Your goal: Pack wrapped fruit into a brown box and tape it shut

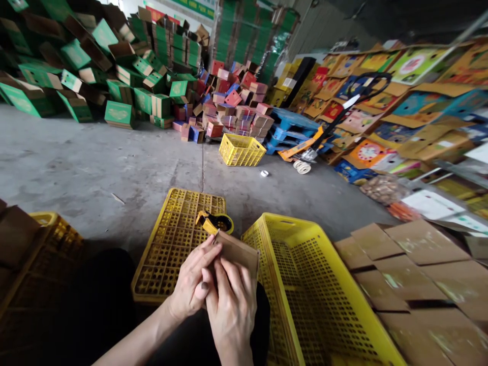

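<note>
Holding brown carton betw. L hand and R hand, fingers bent – could poss. dent or slip toward tape dispenser just beyond, if pressing unevenly.

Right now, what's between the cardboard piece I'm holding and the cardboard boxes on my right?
The open yellow crate stands between the cardboard piece and the cardboard boxes; the head view shows it.

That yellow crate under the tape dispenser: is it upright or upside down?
Upside down: the yellow crate has its perforated base up, with the tape dispenser lying on it.
</note>
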Available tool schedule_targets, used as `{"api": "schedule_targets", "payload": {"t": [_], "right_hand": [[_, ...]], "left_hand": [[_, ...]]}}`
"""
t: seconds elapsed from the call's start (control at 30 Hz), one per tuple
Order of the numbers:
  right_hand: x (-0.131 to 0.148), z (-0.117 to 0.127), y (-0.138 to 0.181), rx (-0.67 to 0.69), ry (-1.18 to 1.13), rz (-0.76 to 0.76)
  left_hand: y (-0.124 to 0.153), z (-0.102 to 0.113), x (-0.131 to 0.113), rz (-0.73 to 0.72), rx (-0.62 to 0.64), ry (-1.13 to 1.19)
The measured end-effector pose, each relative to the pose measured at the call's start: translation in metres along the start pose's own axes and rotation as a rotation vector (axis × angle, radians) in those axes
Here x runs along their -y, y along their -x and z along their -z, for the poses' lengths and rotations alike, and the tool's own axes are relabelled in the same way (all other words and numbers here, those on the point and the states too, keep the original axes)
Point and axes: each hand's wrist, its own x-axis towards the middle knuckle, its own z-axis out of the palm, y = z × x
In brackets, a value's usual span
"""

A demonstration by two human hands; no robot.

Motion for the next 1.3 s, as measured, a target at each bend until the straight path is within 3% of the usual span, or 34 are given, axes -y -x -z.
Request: {"api": "schedule_targets", "payload": {"t": [0.87, 1.3], "right_hand": [[-0.017, 0.006, 0.005, -0.022, -0.216, 0.203], [-0.016, 0.006, 0.003, 0.004, -0.288, 0.158]], "left_hand": [[-0.002, -0.001, 0.009, -0.025, 0.033, 0.073], [-0.007, 0.000, 0.003, -0.008, 0.017, 0.146]]}}
